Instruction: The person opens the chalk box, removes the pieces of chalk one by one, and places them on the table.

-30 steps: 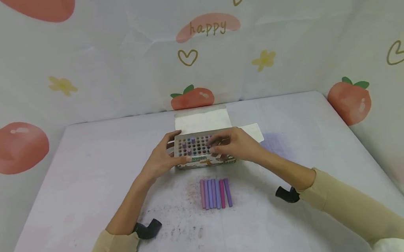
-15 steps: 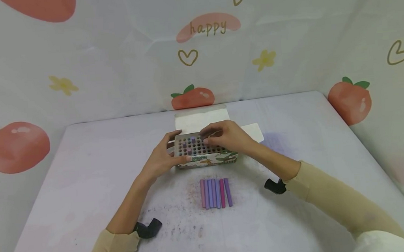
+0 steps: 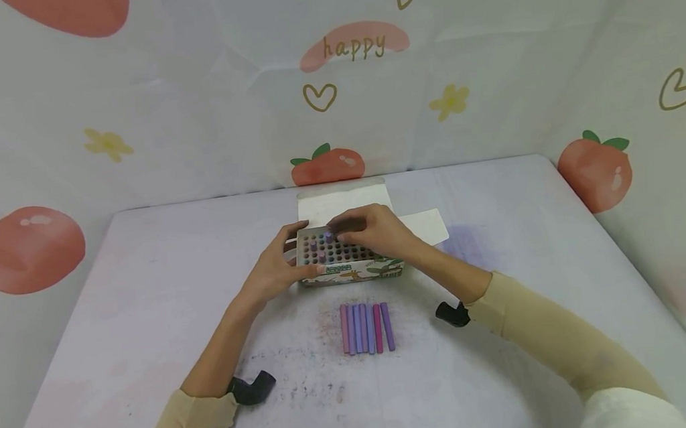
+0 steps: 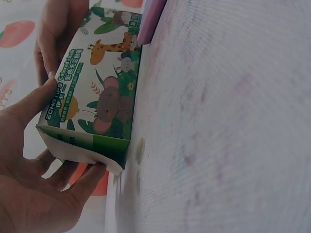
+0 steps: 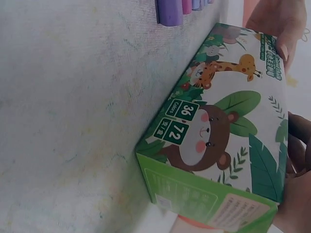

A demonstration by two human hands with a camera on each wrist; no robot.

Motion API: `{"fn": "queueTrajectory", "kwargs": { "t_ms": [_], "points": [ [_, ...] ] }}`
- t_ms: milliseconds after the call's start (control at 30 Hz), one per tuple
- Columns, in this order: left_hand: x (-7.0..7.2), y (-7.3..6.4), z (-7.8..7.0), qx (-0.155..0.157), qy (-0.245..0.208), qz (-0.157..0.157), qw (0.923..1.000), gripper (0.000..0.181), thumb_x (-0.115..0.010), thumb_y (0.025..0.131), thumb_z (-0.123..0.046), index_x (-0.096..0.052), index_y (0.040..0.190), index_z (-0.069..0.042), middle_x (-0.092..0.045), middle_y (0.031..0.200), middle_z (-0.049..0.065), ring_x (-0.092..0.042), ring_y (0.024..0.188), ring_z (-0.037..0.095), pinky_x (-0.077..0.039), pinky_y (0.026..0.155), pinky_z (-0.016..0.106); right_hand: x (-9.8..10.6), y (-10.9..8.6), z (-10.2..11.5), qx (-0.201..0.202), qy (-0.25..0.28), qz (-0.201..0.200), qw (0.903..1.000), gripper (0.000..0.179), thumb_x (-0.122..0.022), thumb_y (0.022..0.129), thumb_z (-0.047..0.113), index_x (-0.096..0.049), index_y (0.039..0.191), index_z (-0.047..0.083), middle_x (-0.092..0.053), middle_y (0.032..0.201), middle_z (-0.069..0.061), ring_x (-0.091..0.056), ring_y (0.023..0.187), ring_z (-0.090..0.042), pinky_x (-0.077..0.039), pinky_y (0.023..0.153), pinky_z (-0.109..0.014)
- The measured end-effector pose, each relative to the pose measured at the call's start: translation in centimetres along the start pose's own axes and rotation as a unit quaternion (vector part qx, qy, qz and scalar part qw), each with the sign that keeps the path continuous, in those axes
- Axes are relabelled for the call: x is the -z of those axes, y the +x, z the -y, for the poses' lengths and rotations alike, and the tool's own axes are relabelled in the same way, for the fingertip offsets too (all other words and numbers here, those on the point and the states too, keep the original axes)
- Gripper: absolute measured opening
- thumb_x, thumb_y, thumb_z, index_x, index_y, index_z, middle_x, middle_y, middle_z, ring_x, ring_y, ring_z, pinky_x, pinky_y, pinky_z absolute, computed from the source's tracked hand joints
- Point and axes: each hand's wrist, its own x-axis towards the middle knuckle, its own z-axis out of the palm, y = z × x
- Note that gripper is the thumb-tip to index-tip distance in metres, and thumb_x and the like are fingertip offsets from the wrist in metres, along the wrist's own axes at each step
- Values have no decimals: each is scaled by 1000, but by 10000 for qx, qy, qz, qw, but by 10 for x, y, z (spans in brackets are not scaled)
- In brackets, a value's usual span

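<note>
A printed chalk box (image 3: pixel 350 272) stands open on the table, its top a grid of holes. A few purple and pink chalk sticks poke up from holes in its left half. My left hand (image 3: pixel 272 273) holds the box's left end, thumb along the front edge and fingers round the side, as the left wrist view shows. My right hand (image 3: pixel 377 231) hovers over the top with its fingertips beside a standing purple chalk stick (image 3: pixel 329 237); I see no chalk clearly pinched. In the right wrist view its fingers are mostly hidden behind the box (image 5: pixel 218 116).
A row of several pink, purple and magenta chalk sticks (image 3: pixel 369 329) lies on the table in front of the box. The box's white lid (image 3: pixel 342 204) is folded back, and a side flap (image 3: pixel 428 226) sticks out right. Chalk dust marks the white cloth (image 3: pixel 297 406).
My right hand has moved left across the box top, from its right part to the purple chalk stick. My left hand and the chalk row have stayed in place.
</note>
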Motion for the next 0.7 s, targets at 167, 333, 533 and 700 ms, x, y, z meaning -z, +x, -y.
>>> {"fn": "queueTrajectory", "kwargs": {
  "t_ms": [167,333,533,700],
  "points": [
    [0,0,1,37,-51,8,10000,92,-85,80,-28,-31,154,-24,-33,154,6,-32,143,32,-36,115,49,-4,4,2,-197,24,61,9998,26,-72,92,12,-74,118,12,-73,111,-1,-69,103,-14,-55,92,-32],
    [0,1,2,67,-73,6,10000,90,-84,81,-28,-31,154,-26,-34,153,4,-33,143,31,-38,113,48,-5,7,3,-374,-333,98,9987,25,-72,92,15,-74,118,13,-74,110,-1,-69,103,-14,-56,91,-32],
    [0,2,2,86,-97,20,9999,90,-85,81,-28,-32,154,-28,-35,153,4,-33,143,31,-38,112,50,-5,12,2,-386,-812,226,9957,26,-71,93,16,-75,118,14,-74,109,0,-68,103,-14,-56,89,-33],
    [0,1,2,99,-74,11,9999,90,-84,81,-28,-31,154,-27,-34,154,4,-32,143,31,-38,113,49,-8,14,3,-405,-953,186,9944,27,-75,91,21,-76,117,14,-74,109,0,-68,102,-15,-56,85,-32]
  ]
}}
